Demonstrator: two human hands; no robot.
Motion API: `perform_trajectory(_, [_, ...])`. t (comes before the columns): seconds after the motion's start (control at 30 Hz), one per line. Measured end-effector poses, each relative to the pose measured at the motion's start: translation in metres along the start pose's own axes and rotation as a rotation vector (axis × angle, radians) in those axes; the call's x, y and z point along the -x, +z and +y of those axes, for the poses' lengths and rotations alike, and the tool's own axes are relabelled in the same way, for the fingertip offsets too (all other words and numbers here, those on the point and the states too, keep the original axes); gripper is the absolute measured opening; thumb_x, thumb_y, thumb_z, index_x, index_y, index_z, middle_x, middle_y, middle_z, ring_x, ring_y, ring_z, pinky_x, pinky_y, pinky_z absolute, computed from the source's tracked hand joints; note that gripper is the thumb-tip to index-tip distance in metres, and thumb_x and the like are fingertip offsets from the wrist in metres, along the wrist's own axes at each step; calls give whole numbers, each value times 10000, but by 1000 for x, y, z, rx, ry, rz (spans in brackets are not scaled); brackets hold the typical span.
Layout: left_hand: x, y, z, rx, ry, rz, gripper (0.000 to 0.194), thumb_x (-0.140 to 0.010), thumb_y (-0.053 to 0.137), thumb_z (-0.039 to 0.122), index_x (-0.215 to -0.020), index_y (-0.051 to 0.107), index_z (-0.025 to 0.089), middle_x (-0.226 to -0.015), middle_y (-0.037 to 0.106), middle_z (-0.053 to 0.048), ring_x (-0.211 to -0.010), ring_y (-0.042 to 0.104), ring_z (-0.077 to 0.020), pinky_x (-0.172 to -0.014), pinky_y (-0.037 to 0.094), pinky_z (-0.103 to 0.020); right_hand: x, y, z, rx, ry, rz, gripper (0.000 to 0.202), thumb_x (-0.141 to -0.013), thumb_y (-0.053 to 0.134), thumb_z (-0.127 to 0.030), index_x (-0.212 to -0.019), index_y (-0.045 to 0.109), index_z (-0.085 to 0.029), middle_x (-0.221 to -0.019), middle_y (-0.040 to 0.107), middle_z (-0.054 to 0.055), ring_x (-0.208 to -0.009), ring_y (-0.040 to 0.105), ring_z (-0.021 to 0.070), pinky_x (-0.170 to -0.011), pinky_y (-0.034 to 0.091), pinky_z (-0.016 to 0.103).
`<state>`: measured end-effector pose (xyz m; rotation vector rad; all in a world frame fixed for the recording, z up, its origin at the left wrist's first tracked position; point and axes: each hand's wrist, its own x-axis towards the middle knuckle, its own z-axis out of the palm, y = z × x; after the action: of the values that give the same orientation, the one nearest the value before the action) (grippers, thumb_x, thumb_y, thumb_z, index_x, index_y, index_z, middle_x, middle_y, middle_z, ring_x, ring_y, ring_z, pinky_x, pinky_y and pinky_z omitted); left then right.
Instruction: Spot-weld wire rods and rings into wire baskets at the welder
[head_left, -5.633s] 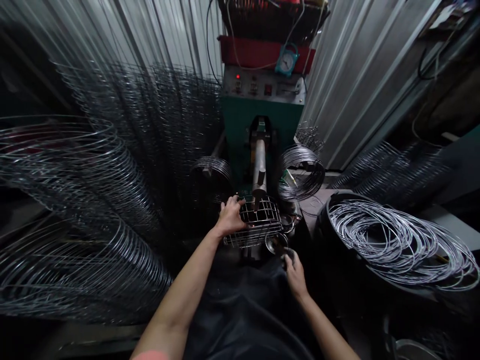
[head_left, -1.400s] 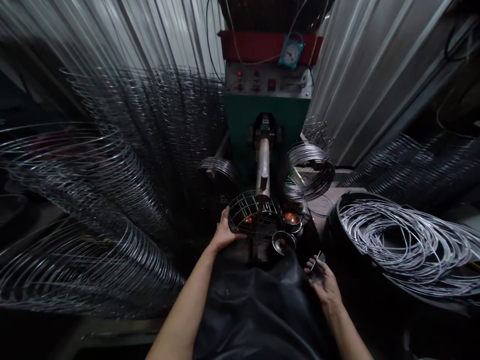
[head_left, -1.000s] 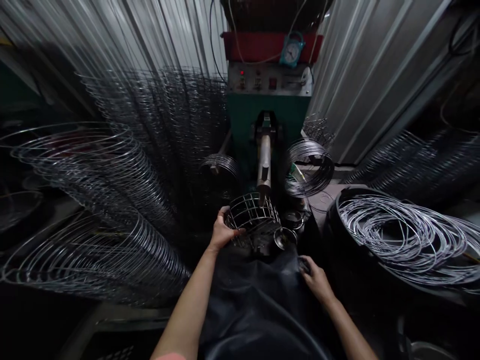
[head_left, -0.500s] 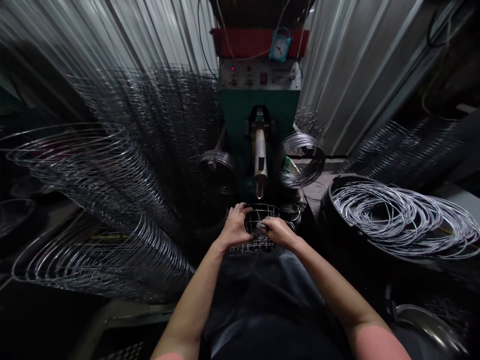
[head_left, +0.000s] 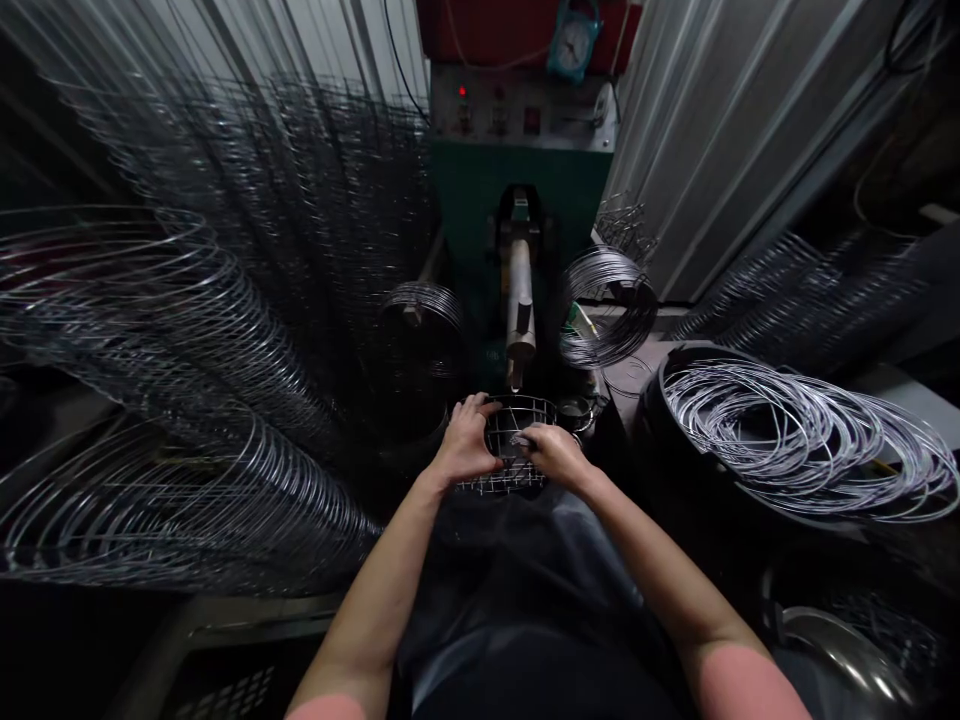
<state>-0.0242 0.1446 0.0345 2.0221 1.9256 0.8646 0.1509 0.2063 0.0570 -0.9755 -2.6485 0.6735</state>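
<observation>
A small wire basket (head_left: 513,482) with a square mesh rests in front of me, close to my dark apron. My left hand (head_left: 466,446) is curled round its left side, thumb and fingers on the wires. Over the right part of the mesh, my right hand (head_left: 556,455) is closed in a fist. From it pokes a small greyish tip whose kind I cannot make out. Just beyond the basket, the round metal arm (head_left: 520,300) of a green machine (head_left: 465,200) points towards me.
Coils of wire hang left (head_left: 421,298) and right (head_left: 609,268) of the machine arm. Tall stacks of wire rings (head_left: 270,470) stand at left. A black tub (head_left: 656,410) of loose wire rings (head_left: 787,430) is at right, above a shiny metal bowl (head_left: 847,650).
The view has tipped down and come a little closer to the machine. Both hands keep their places at the basket, the right one shifting slightly to the left.
</observation>
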Motion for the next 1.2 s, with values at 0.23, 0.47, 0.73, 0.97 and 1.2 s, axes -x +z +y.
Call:
perform_trajectory(0.23, [-7, -3, -6, 30, -28, -12, 862, -461, 787, 274, -1251, 457, 179, -1397, 387, -153, -1325, 315, -376, -1105, 232, -538, 1, 2, 13, -183, -151, -59, 156, -851, 537, -163, -925, 674, -167, -857, 687, 54, -799, 634, 152, -706, 452, 233])
perform_trajectory(0.47, [-13, 0, -11, 35, -35, -8, 837, -463, 788, 258, -1233, 470, 173, -1394, 395, -156, -1326, 323, -358, -1111, 234, -515, 3, 4, 17, -113, -169, -64, 343, -705, 621, -41, -1018, 641, -181, -959, 666, 59, -911, 617, 186, -776, 465, 280])
perform_trajectory(0.73, [-24, -1, -15, 66, -5, 6, 826, -476, 775, 231, -1238, 455, 198, -1396, 396, -140, -1329, 327, -336, -1090, 278, -500, -3, 9, 21, -66, -193, 38, 346, -715, 576, -15, -1005, 641, -193, -918, 655, 51, -853, 621, 169, -739, 469, 254])
perform_trajectory(0.97, [-35, 0, -18, 122, -19, 1, 818, -473, 778, 214, -1227, 464, 169, -1381, 401, -160, -1328, 332, -327, -1082, 310, -468, -12, 1, 22, -19, -194, 43, 324, -726, 576, -36, -998, 652, -196, -933, 663, 54, -859, 629, 171, -733, 473, 246])
perform_trajectory(1.2, [-32, 6, -12, 100, -36, 54, 789, -462, 815, 312, -1176, 510, 174, -1303, 472, -143, -1270, 403, -322, -1044, 357, -449, -5, 3, 23, 16, -127, 63, 327, -757, 564, -58, -1029, 652, -218, -997, 672, 47, -919, 633, 176, -773, 481, 242])
